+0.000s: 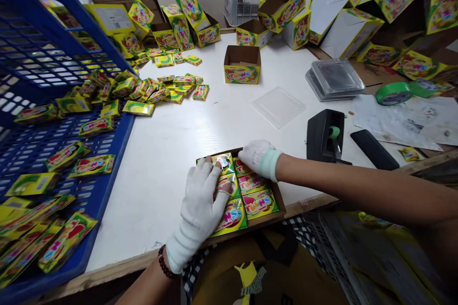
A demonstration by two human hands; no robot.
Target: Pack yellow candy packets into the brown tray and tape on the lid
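On the table edge right in front of me lies an open cardboard box (281,204), packed with two columns of small yellow-green TWINS packs (260,203). My left hand (200,200), in a white glove with some fingertips bare, rests over the left column, its fingers stretched out and touching the packs. At the box's far right corner, my right hand (256,156), also gloved, is closed with the fingers curled down. What its fingers hold is hidden. A clear flat plastic lid (279,106) lies beyond the box.
A blue basket (118,171) tipped at the left spills loose packs (171,90). An open yellow box (242,75) stands mid-table. To the right are a tape dispenser (324,135), clear plastic cases (334,79) and green tape (393,93). Boxes (286,6) pile up behind.
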